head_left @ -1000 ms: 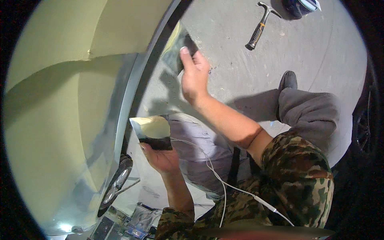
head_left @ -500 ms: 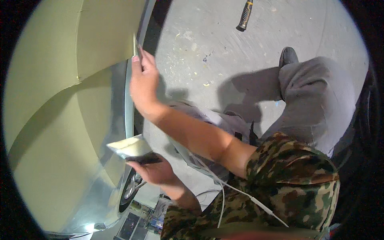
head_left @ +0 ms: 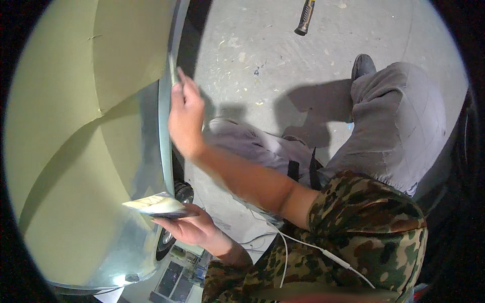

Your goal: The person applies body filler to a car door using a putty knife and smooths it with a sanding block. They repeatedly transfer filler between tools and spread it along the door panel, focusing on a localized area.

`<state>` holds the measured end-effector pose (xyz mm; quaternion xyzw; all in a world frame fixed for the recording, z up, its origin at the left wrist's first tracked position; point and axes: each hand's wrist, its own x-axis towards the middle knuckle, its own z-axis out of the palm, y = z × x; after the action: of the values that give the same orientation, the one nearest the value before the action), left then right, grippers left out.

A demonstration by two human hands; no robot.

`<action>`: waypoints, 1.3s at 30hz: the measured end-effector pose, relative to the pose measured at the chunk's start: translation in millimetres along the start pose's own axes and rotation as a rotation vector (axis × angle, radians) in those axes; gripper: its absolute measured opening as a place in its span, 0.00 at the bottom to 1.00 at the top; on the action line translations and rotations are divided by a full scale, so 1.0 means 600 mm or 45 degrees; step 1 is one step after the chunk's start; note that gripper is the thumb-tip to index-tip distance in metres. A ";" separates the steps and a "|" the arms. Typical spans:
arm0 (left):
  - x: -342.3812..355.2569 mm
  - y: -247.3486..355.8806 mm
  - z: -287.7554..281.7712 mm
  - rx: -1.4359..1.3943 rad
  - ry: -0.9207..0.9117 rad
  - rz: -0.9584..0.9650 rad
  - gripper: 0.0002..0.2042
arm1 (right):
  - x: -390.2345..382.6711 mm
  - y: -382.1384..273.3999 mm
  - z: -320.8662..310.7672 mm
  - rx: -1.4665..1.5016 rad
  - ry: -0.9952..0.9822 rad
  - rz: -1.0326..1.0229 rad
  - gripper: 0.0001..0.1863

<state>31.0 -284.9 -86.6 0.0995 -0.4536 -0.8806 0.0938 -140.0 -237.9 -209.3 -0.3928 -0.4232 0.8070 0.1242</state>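
The curved, pale-yellow car panel (head_left: 65,177) is by both hands: the left hand (head_left: 194,228) grips a yellow-smeared flat plate (head_left: 157,204), the right hand (head_left: 186,121) a thin, pale blade (head_left: 172,68).

No words, numbers or signs can be read here. The black and yellow handle (head_left: 305,17) on the floor has a pattern on its side, but it is too small and fuzzy to tell if any letters are in it.
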 end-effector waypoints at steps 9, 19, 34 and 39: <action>0.014 0.003 0.024 -0.019 -0.147 -0.085 0.21 | 0.017 -0.012 0.074 0.154 -0.029 0.061 0.23; 0.019 -0.005 0.034 -0.150 -0.122 -0.135 0.21 | -0.061 -0.035 0.017 0.246 -0.234 0.079 0.21; 0.011 -0.011 0.054 -0.067 -0.083 -0.094 0.22 | 0.049 -0.021 0.045 0.130 -0.001 0.223 0.17; 0.012 -0.015 0.045 -0.087 -0.112 -0.102 0.22 | -0.006 -0.040 0.030 0.161 -0.154 0.097 0.19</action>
<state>16.2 -260.7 -79.5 0.0757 -0.4224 -0.9023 0.0417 -154.0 -235.9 -182.6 -0.3505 -0.3630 0.8584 0.0919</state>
